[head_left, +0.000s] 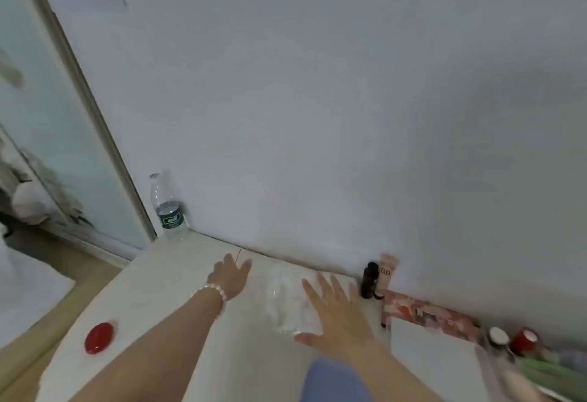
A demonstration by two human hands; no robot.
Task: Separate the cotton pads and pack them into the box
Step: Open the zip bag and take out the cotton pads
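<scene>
far left, a glass door [47,134] in a pale frame stands beside the white surface [165,287]. a red oval object [98,337] lies near the surface's left edge, well apart from everything else. at the back left corner, a clear water bottle [168,208] with a dark green label stands upright against the wall [317,100]. the left hand [230,276], with a pearl bracelet [213,296] on its wrist, reaches forward with fingers straight and spread, holding nothing; whether it touches the surface cannot be told. just right of it, between the two hands, sits a blurred clear plastic pack of white cotton pads [287,300], close to the wall. the right hand [336,316] lies with fingers straight and spread, overlapping the pack's right side, not curled round it. further right, a small dark bottle [370,279] and a pink tube [387,274] marked "bb" stand against the wall. beyond them a white box [432,360] with a pink patterned edge lies on the surface, and at the far right stands a red jar [525,339].
</scene>
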